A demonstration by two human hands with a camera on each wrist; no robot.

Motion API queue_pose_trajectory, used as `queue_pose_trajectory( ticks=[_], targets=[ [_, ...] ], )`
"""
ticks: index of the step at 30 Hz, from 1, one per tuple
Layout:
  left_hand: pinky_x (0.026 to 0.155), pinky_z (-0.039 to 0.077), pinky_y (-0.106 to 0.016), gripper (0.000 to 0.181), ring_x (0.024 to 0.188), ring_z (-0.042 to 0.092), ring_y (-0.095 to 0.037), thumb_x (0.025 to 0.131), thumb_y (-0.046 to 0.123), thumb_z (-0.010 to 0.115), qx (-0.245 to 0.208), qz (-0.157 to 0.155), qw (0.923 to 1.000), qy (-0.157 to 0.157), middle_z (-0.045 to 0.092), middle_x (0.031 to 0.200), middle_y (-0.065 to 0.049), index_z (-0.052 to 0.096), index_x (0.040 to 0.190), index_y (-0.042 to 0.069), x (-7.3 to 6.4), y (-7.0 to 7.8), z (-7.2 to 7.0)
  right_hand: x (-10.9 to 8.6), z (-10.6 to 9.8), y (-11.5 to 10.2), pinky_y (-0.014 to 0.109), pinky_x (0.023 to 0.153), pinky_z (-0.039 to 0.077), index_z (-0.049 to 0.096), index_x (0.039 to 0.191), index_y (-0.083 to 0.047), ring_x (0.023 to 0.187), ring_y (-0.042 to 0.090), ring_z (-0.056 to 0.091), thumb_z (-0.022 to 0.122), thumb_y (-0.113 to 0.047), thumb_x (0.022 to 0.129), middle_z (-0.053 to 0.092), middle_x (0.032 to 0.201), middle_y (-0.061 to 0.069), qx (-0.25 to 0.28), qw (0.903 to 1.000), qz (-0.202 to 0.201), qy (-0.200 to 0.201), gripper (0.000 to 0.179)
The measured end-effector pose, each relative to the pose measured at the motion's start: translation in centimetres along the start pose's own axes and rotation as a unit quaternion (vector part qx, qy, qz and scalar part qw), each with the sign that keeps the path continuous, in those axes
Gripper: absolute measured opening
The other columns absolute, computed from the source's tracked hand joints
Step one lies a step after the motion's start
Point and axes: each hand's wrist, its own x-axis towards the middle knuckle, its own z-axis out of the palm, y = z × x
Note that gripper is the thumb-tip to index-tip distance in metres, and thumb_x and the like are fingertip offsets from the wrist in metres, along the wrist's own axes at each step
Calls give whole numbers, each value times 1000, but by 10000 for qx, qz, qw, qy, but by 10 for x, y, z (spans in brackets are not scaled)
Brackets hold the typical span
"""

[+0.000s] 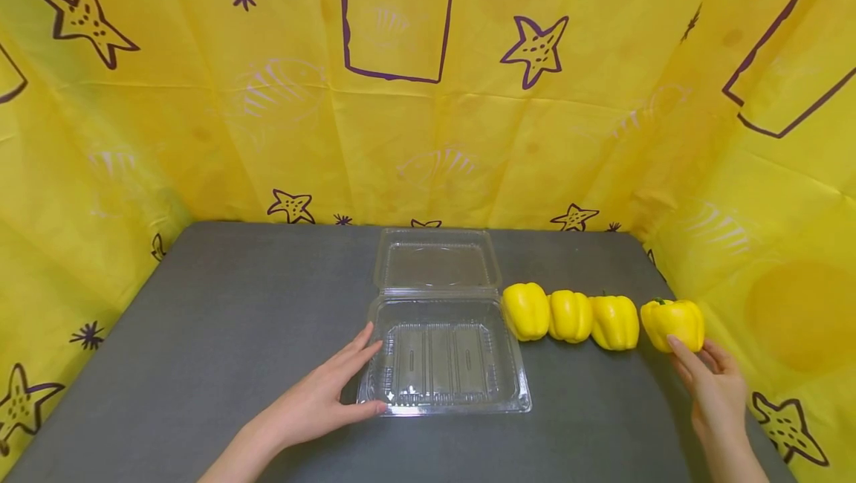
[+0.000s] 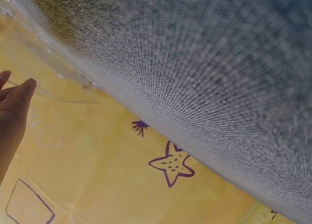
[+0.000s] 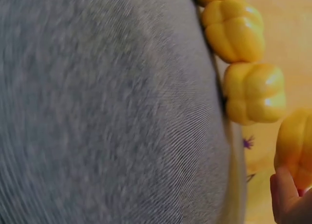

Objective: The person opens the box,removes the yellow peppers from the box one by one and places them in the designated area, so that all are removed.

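A clear plastic clamshell container (image 1: 444,353) lies with its lid (image 1: 438,264) folded back behind it. My left hand (image 1: 328,394) is at its left side, fingers spread along the left rim and thumb at the front left corner. In the left wrist view a fingertip (image 2: 28,87) shows beside the clear plastic. With thumb and fingers, my right hand (image 1: 718,386) grips a yellow bell pepper (image 1: 682,319) at the right end of a row. Its green stem faces up and back. The right wrist view shows the thumb (image 3: 286,185) against that pepper's side.
Three more yellow bell peppers, the left one (image 1: 526,312), the middle one (image 1: 571,317) and the right one (image 1: 615,323), stand side by side right of the container. A grey cloth-covered table (image 1: 234,319) lies beneath. Yellow printed curtains (image 1: 428,134) enclose its back and sides.
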Motion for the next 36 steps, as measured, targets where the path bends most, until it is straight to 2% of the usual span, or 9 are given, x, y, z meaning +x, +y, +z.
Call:
queue_pose_trajectory(
  ticks=[3, 9, 18, 23, 30, 36],
  targets=[
    [107, 34, -55, 89, 144, 24, -22, 81, 58, 70, 13, -6, 10000, 1, 12, 162, 5, 35, 153, 19, 0, 0, 0, 6, 0, 1, 20, 67, 56, 56, 104, -12, 73, 5, 68, 74, 3, 82, 65, 84, -6, -204, 9997, 121, 64, 32],
    [107, 34, -55, 89, 144, 23, -22, 81, 58, 71, 21, -14, 10000, 7, 11, 162, 6, 34, 153, 19, 0, -1, 0, 18, -2, 4, 19, 66, 55, 48, 115, -8, 72, 2, 67, 76, -2, 82, 64, 82, -9, -525, 9980, 324, 168, 44],
    [107, 33, -55, 91, 144, 22, -21, 81, 62, 68, 38, -26, 10000, -14, 10, 162, 5, 34, 153, 19, -1, 0, 0, 25, -3, 9, 18, 67, 55, 45, 124, -16, 70, -2, 65, 79, -10, 81, 59, 79, -14, -1101, 9905, 682, 464, 55],
    [108, 32, -53, 92, 145, 22, -20, 81, 64, 66, 70, 29, 10000, 9, 11, 162, 6, 34, 153, 18, 0, 0, 0, 26, -1, 11, 17, 66, 55, 44, 128, -15, 68, -3, 64, 80, -14, 80, 57, 79, -16, -1382, 9872, 645, 473, 60],
    [108, 32, -54, 90, 144, 23, -21, 82, 61, 68, 87, 95, 9999, 38, 11, 162, 5, 35, 153, 17, -1, 1, 0, 26, 0, 13, 17, 63, 55, 47, 117, -14, 66, -2, 64, 80, -12, 80, 59, 76, -15, -1433, 9877, 518, 341, 49],
    [108, 32, -54, 89, 144, 22, -21, 82, 59, 69, 87, 92, 9999, 38, 11, 162, 5, 36, 152, 16, -1, 1, 0, 26, 1, 15, 17, 63, 54, 47, 116, -14, 67, -2, 63, 80, -13, 80, 58, 78, -14, -1534, 9866, 446, 339, 50]
  ],
)
